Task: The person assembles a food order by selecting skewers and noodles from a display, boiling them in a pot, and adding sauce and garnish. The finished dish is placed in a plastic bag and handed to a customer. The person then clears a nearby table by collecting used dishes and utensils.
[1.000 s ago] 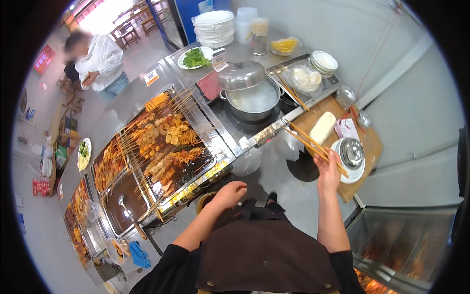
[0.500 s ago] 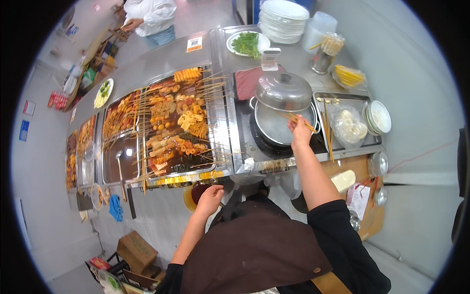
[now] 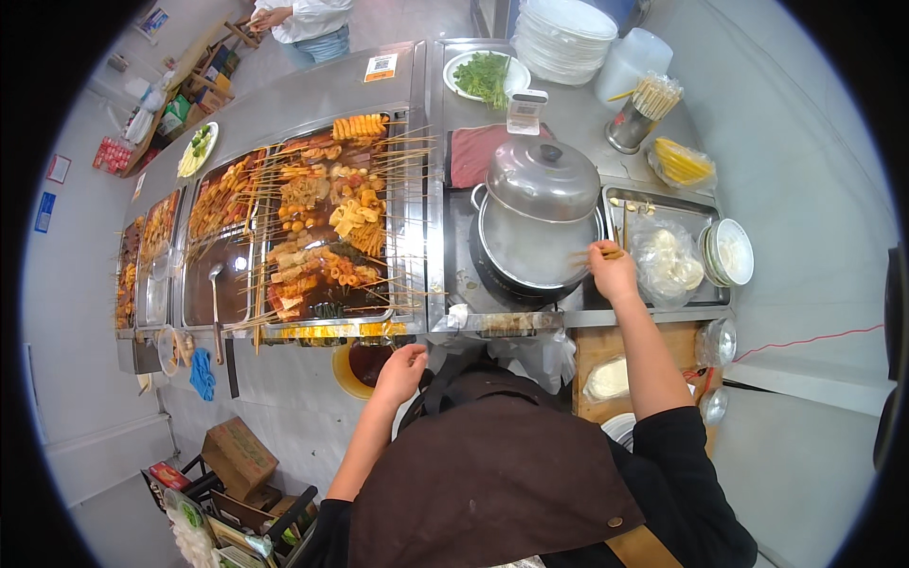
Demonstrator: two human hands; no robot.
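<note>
My right hand [image 3: 614, 272] is closed around wooden chopsticks [image 3: 585, 256], whose tips are over the right rim of a steaming metal pot [image 3: 481, 225]. Steam blurs the pot's contents. A domed metal lid [image 3: 543, 180] with a dark knob rests tilted across the pot's far side. In front of my apron, below the counter edge, my left hand [image 3: 402, 372] hangs with its fingers loosely curled in; nothing shows in it. Near it, lower down, is a yellow basin [image 3: 348, 375] with dark red liquid.
Trays of skewers in brown broth [image 3: 331, 237] fill the left counter, sticks jutting out. A metal tray [image 3: 701, 210] right of the pot bears a bag of white dough-like lumps [image 3: 666, 260] and bowls [image 3: 731, 252]. Greens [image 3: 490, 78] and stacked plates [image 3: 565, 43] stand behind. A person [image 3: 308, 26] is across the counter.
My right hand has moved right with the chopsticks, from over the pot to its right rim. My left hand stays low by the apron. The whole view has shifted slightly.
</note>
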